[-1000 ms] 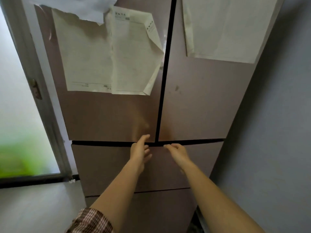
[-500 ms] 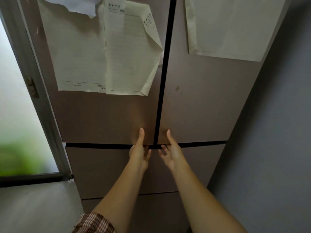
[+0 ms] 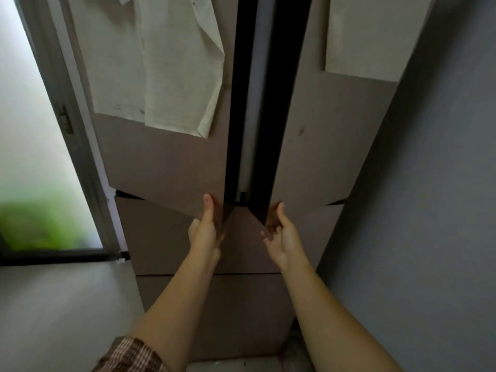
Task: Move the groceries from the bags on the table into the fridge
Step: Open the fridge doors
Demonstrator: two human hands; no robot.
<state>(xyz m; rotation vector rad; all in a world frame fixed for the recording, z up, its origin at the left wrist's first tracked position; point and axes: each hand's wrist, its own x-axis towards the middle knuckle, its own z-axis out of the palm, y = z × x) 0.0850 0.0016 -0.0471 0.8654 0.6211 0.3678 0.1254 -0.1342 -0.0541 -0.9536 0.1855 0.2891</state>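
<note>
Left hand [image 3: 205,229] clamped on mauve matte left fridge door [image 3: 166,167]; right hand [image 3: 280,234] gripping right door [image 3: 322,157] at 12 o'clock, doors ajar.

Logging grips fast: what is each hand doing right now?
Left hand: closed on the left fridge door bottom corner.
Right hand: fingers hooked under the right fridge door corner.

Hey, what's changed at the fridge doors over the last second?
Both upper doors have swung outward and a dark gap now shows between them. The left hand has taken hold of the left door at its bottom corner; the right hand is under the right door corner. The papers are still stuck on, and the lower drawers stay shut.
</note>
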